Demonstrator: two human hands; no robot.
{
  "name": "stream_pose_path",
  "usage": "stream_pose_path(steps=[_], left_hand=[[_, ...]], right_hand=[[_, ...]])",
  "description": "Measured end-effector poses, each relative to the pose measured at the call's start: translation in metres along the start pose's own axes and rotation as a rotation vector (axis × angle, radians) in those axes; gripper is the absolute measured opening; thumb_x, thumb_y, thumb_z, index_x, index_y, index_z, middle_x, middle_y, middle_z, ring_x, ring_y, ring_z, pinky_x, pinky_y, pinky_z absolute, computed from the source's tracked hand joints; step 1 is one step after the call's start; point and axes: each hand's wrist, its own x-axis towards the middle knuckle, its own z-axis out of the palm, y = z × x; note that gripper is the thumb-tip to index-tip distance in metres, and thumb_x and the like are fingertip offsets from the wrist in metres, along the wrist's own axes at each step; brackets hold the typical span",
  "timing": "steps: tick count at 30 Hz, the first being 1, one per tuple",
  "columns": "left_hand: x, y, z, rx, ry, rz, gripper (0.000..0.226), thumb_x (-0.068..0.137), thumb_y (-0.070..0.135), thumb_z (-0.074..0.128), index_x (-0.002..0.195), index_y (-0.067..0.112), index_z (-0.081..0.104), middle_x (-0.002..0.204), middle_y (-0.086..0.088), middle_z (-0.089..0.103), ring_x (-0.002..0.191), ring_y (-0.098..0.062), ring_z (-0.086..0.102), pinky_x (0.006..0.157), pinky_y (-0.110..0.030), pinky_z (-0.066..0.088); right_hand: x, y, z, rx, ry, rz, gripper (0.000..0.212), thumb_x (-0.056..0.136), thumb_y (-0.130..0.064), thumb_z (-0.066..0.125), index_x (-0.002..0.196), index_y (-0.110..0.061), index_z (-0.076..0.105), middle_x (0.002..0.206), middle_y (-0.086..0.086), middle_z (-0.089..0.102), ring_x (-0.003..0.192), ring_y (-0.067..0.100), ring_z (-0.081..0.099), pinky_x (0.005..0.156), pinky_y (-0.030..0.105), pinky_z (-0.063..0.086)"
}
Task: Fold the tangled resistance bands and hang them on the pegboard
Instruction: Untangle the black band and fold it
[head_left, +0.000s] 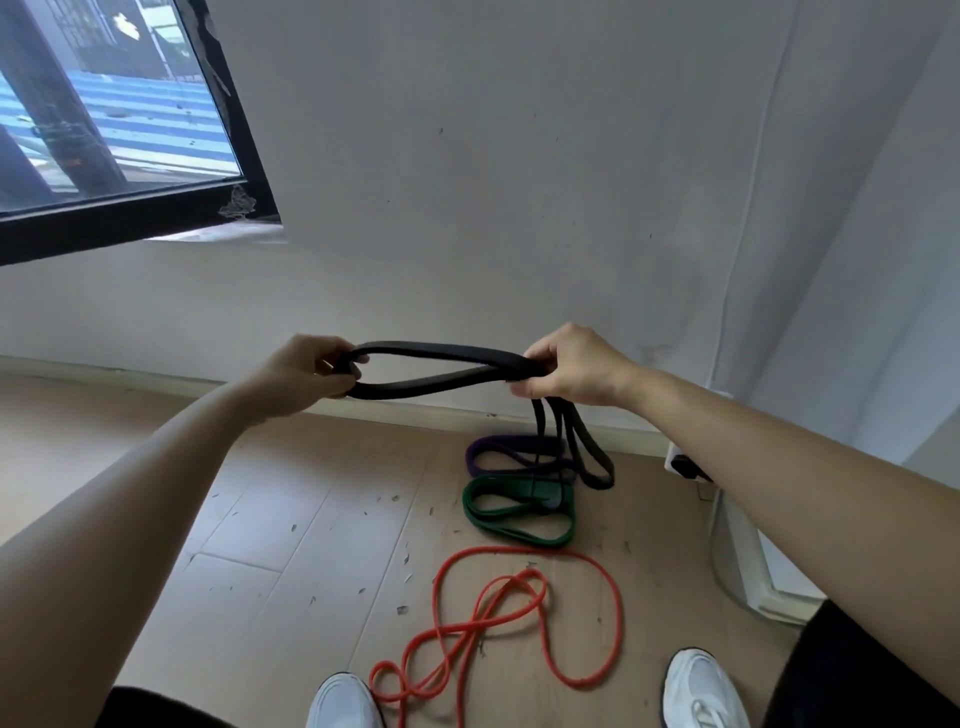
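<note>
Both hands are raised apart in front of the white wall and closed on one flat black rubber resistance band (441, 366) — the left hand (306, 374) grips the rounded end of its loop, while the right hand (571, 369) pinches the strands where they cross, the rest of the band hanging from it toward the floor. Below that hanging part, on the pale wooden plank floor (291, 519), lie a folded purple band (498, 454) and, just in front of it, a folded dark green band (514, 512). Nearer the person's white sneakers (701, 691) sprawls a tangled orange-red band (498, 613) — loose and looping over itself.
</note>
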Motion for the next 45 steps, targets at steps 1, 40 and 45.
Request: stream_pose_path(steps=[1, 40, 45], left_hand=[[0.000, -0.001, 0.001, 0.032, -0.016, 0.003, 0.025, 0.092, -0.001, 0.068, 0.114, 0.012, 0.069, 0.100, -0.007, 0.075, 0.098, -0.024, 0.072, 0.091, -0.034, 0.057], [-0.009, 0.091, 0.081, 0.133, -0.024, 0.363, 0.030, 0.073, 0.042, 0.086, 0.098, 0.027, 0.080, 0.079, 0.010, 0.076, 0.076, -0.006, 0.072, 0.079, -0.040, 0.060], [-0.003, 0.085, 0.071, 0.024, -0.044, 0.329, 0.020, 0.079, 0.030, 0.084, 0.097, 0.023, 0.079, 0.083, -0.001, 0.077, 0.080, -0.026, 0.072, 0.083, -0.054, 0.057]], right_hand=[[-0.001, -0.002, -0.002, -0.090, -0.016, -0.008, 0.010, 0.080, -0.037, 0.082, 0.082, -0.027, 0.079, 0.070, -0.001, 0.070, 0.068, 0.012, 0.061, 0.067, 0.033, 0.048], [-0.023, -0.041, -0.004, 0.067, -0.054, -0.166, 0.042, 0.074, -0.011, 0.088, 0.107, -0.019, 0.063, 0.084, -0.003, 0.076, 0.079, 0.010, 0.073, 0.082, 0.032, 0.060], [-0.019, -0.034, 0.002, 0.102, -0.115, -0.160, 0.042, 0.075, -0.007, 0.085, 0.111, -0.019, 0.065, 0.091, 0.000, 0.075, 0.085, 0.012, 0.072, 0.077, 0.023, 0.057]])
